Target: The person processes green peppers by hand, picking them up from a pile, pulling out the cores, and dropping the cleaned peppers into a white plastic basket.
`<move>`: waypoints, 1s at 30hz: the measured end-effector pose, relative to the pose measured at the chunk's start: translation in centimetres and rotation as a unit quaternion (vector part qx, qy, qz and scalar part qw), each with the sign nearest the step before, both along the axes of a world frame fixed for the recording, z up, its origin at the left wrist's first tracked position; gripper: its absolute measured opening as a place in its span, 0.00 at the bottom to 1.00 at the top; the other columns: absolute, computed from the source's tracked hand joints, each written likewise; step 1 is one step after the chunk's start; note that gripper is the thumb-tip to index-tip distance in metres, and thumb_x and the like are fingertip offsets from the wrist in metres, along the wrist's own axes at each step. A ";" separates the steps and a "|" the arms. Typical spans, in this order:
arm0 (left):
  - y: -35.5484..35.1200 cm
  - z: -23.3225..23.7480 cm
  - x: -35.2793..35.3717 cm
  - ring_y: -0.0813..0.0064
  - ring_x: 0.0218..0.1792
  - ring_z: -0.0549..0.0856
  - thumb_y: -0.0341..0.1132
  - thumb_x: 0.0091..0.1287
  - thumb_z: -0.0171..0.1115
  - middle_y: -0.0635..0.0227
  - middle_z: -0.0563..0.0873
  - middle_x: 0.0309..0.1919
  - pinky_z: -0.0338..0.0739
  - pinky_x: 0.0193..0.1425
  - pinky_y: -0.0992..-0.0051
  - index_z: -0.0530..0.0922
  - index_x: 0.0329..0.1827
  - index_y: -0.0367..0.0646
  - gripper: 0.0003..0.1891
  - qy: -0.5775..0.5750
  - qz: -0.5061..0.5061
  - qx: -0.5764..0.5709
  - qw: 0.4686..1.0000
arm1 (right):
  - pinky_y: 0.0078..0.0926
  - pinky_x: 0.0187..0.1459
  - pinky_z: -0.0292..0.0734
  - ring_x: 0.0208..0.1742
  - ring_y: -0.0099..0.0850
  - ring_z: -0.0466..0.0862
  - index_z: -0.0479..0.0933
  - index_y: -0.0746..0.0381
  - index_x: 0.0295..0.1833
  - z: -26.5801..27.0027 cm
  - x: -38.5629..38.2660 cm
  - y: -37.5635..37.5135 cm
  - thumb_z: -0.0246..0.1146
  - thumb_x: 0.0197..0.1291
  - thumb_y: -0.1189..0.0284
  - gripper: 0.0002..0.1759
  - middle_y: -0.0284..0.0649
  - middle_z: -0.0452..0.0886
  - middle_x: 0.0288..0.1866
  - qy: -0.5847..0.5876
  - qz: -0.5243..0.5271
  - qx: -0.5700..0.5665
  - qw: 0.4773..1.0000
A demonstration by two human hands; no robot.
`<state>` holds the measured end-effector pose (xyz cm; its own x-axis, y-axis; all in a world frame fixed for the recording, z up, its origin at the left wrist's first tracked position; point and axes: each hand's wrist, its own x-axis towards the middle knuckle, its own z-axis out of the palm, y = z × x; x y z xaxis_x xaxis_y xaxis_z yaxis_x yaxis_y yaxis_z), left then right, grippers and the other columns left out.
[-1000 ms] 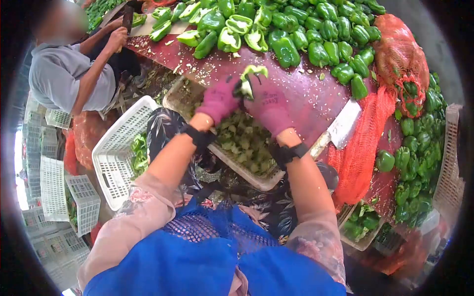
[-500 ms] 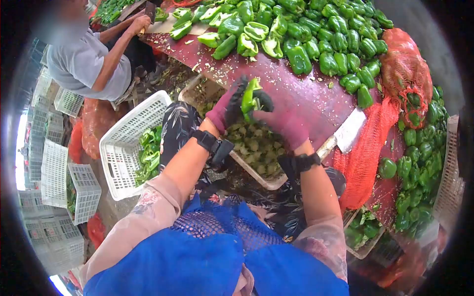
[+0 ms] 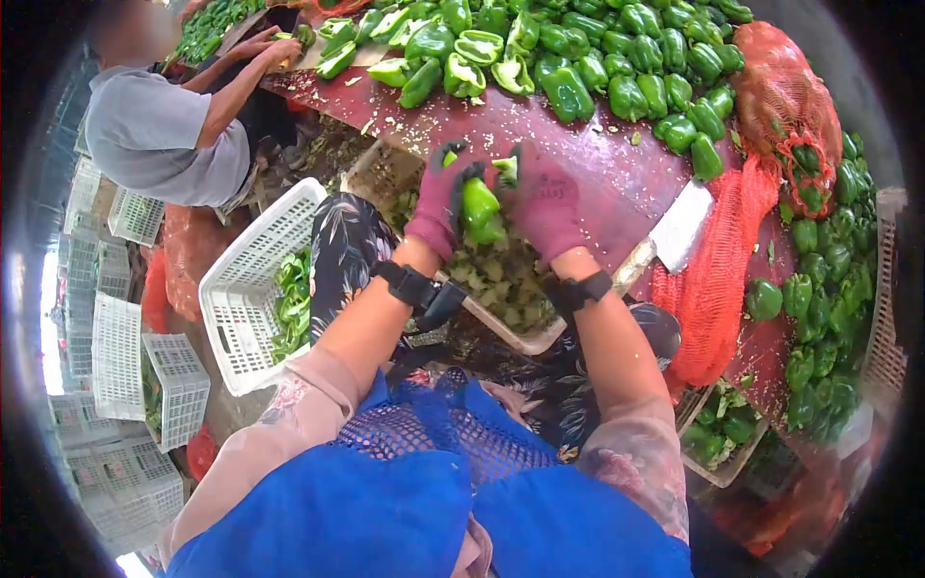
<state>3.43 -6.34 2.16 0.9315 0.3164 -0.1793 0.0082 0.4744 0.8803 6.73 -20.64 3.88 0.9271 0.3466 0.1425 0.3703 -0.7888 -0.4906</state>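
My left hand [image 3: 443, 200], in a pink glove with dark fingers, is closed on a green bell pepper [image 3: 481, 212] that hangs down from the fingers. Close by on its right, my right hand [image 3: 542, 204] in a matching glove pinches a small pale-green pepper piece [image 3: 505, 171], apart from the pepper. Both hands are above a shallow crate [image 3: 533, 342] of pale pepper scraps [image 3: 501, 289], somewhat blurred. On the red table beyond lie cut pepper halves [image 3: 479, 45] and whole bell peppers [image 3: 567, 94].
A cleaver blade [image 3: 682, 226] lies at the table's right, beside a red mesh sack [image 3: 721, 279]. To the left, a white basket [image 3: 226, 332] holds cut peppers. Another person [image 3: 169, 125] works at the far left near stacked crates [image 3: 118, 356].
My hands have drawn apart. The pepper has dropped lower in my left hand, and a small piece now shows in my right fingers. The view has shifted slightly.
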 end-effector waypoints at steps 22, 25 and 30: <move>28.5 0.8 -2.0 0.54 0.65 0.74 0.57 0.56 0.65 0.50 0.75 0.62 0.69 0.67 0.63 0.67 0.70 0.48 0.40 0.193 -0.129 0.788 0.570 | 0.45 0.56 0.74 0.54 0.50 0.80 0.72 0.60 0.62 0.2 0.8 -2.4 0.62 0.56 0.57 0.30 0.54 0.79 0.53 0.081 0.048 0.066 0.993; 22.4 3.0 3.4 0.55 0.64 0.75 0.55 0.59 0.65 0.51 0.76 0.62 0.70 0.65 0.63 0.69 0.68 0.47 0.36 0.091 -0.044 0.765 0.636 | 0.45 0.57 0.73 0.55 0.51 0.79 0.70 0.61 0.65 -0.4 1.6 -2.1 0.61 0.56 0.56 0.32 0.55 0.79 0.54 0.076 0.031 0.078 0.994; 11.4 1.8 14.8 0.53 0.68 0.70 0.46 0.58 0.67 0.55 0.62 0.73 0.68 0.69 0.62 0.64 0.71 0.56 0.36 -0.028 -0.116 0.771 0.625 | 0.44 0.59 0.72 0.57 0.53 0.78 0.66 0.63 0.68 -0.6 3.0 -2.3 0.61 0.56 0.56 0.36 0.56 0.76 0.59 0.101 0.024 0.107 0.989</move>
<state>18.23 5.05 3.92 0.9754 -0.0726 0.2083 -0.1326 -0.9476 0.2905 9.76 -22.98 3.30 0.9272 0.3732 0.0304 0.2821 -0.6427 -0.7123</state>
